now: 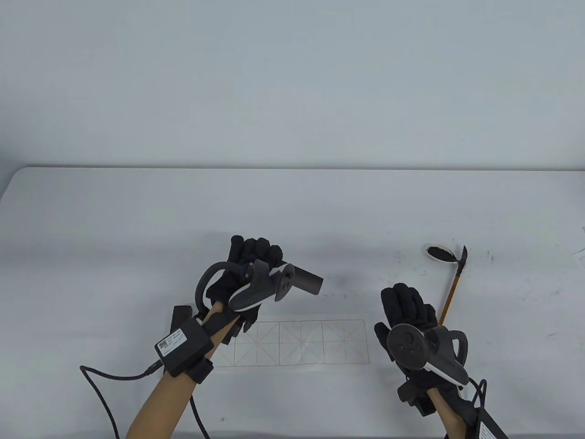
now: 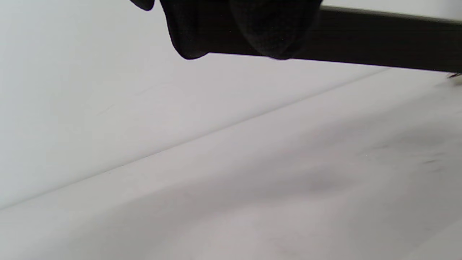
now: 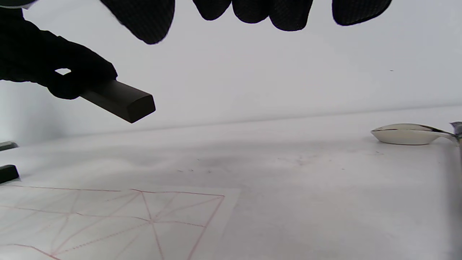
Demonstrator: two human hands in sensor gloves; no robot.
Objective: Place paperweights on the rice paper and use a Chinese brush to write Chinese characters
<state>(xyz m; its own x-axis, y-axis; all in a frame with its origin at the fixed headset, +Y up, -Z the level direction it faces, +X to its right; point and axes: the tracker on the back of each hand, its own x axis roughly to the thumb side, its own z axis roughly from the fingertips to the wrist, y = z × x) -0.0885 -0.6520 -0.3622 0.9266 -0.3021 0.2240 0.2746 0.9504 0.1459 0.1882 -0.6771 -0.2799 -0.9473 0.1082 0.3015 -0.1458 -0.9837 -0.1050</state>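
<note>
My left hand [image 1: 253, 254] grips a dark paperweight bar [image 1: 307, 282] and holds it in the air above the table, beyond the far edge of the rice paper [image 1: 301, 343]. The paper is white with a red grid and lies flat between my hands. In the left wrist view my fingers [image 2: 252, 25] wrap the bar [image 2: 361, 39]. The right wrist view shows the bar's free end [image 3: 122, 101] over the table behind the paper [image 3: 108, 216]. My right hand [image 1: 406, 304] hovers open just right of the paper. The brush [image 1: 450, 297] lies beside it, its black tip at the ink dish [image 1: 441, 253].
A dark block [image 1: 180, 315] lies by my left wrist; dark bar ends [image 3: 7, 173] show at the left edge of the right wrist view. A cable [image 1: 100, 379] trails from the left wrist. The table's [image 1: 137, 219] far edge meets a white wall.
</note>
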